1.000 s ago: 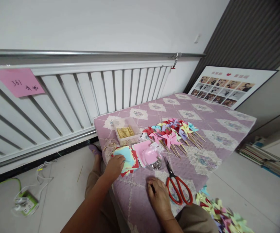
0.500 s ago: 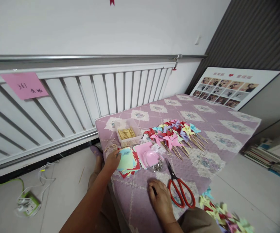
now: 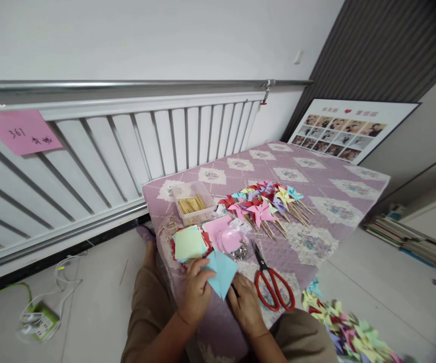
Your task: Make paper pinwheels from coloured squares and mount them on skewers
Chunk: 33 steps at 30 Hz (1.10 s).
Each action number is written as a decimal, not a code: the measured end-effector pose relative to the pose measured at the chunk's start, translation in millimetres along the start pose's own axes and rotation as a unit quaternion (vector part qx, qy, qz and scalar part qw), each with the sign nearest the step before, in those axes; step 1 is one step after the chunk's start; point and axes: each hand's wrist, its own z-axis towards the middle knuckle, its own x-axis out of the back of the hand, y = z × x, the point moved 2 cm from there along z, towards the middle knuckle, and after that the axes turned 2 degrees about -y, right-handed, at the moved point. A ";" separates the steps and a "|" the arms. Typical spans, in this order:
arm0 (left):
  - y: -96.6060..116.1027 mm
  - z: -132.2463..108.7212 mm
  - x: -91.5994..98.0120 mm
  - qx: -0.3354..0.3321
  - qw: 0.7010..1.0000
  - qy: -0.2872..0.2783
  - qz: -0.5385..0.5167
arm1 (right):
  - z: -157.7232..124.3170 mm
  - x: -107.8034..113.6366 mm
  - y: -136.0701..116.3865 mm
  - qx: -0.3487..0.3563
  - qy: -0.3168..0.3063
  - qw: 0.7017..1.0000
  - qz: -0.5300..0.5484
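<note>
A blue paper square [image 3: 221,272] with a crease across it is pinched at its left edge by my left hand [image 3: 197,292]. My right hand [image 3: 247,305] rests on the table at the paper's lower right corner, fingers curled; something dark shows between them, too small to name. Whether these fingers also grip the paper I cannot tell. Just beyond my left hand lies a stack of coloured paper squares [image 3: 188,243], pale yellow on top. To the right of my right hand lie red-handled scissors [image 3: 273,285], blades pointing away.
A clear box of wooden sticks [image 3: 192,206] stands behind the stack. Beside it are pink paper [image 3: 217,228], a pink round dish [image 3: 230,241], metal fasteners [image 3: 240,250] and finished paper pinwheels [image 3: 261,212]. More pinwheels [image 3: 350,333] are low at the right, past the table edge.
My left hand has come back from the stack toward me, bringing the blue square to my right hand. The view has shifted slightly.
</note>
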 end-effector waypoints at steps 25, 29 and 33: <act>-21.8 -40.1 -29.3 0.125 0.982 -0.001 -0.140 | -2.5 -0.7 0.5 -0.258 0.028 0.860 0.440; -27.5 -31.0 -25.7 0.321 0.885 0.002 -0.338 | -4.2 -0.3 4.6 -0.279 0.040 0.830 0.481; -31.7 -16.6 -24.9 0.414 0.800 -0.051 -0.430 | -4.4 -2.1 4.6 -0.291 0.032 0.807 0.513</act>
